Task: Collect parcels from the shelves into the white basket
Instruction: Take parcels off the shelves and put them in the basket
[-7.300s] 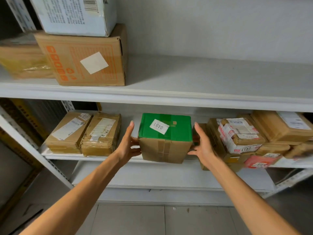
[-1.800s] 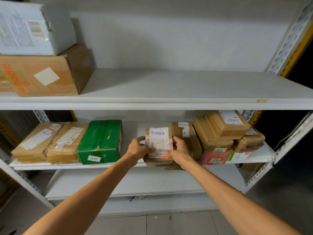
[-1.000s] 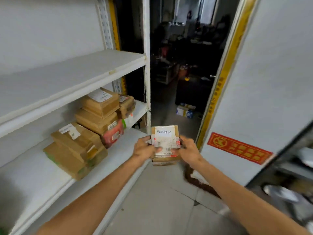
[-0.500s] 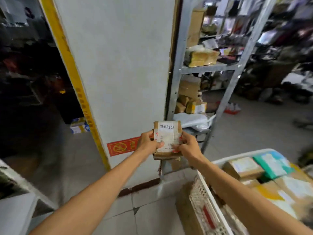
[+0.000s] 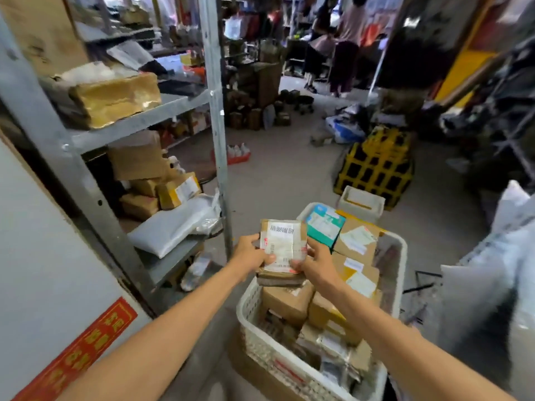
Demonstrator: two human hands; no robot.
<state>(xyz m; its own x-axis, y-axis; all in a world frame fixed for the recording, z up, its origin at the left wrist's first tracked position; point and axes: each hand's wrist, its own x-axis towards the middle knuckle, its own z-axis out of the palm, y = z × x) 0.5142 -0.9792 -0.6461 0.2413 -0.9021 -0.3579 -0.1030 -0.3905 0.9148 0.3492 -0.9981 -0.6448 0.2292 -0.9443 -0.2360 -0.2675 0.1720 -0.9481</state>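
A small brown parcel [image 5: 283, 241] with a white shipping label is held between both hands, with a second flat parcel [image 5: 279, 277] stacked under it. My left hand [image 5: 250, 254] grips its left edge and my right hand [image 5: 314, 260] grips its right edge. The parcels hover just above the left rim of the white basket [image 5: 396, 256], which stands on the floor below my arms. Inside the basket lie several brown cardboard parcels [image 5: 286, 302] and a teal box [image 5: 324, 225].
A grey metal shelf rack [image 5: 217, 117] with boxes and a white plastic mailer [image 5: 173, 224] stands to the left. A white wall panel [image 5: 34, 256] with a red sign fills the lower left. A yellow crate [image 5: 376, 163] sits beyond the basket; people stand far back. White bags lie right.
I have turned right, away from the wall panel, toward the basket. The parcels in my hands now hang over the basket's left rim instead of in front of the wall.
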